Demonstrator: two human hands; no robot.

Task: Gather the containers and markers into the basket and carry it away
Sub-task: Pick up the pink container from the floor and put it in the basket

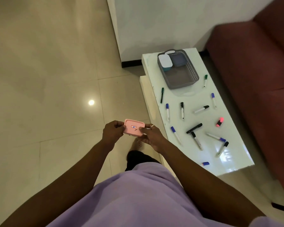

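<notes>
A small pink container [133, 127] with a lid and a little label is held in front of me over the floor. My left hand [112, 131] grips its left end and my right hand [152, 136] grips its right end. The grey basket [193, 74] stands at the far end of the white table [233, 154]. Inside the basket sit a white-lidded teal container [165, 61] and a blue-grey container [178, 59]. Several markers lie scattered on the table, among them a green one [205, 80], a black one [194, 128] and a pink highlighter [220, 122].
A dark red sofa [256, 76] runs along the table's right side. A white wall or cabinet [154, 25] stands behind the table. Tiled floor [47, 79] stretches to the left. My foot [137, 144] shows below my hands.
</notes>
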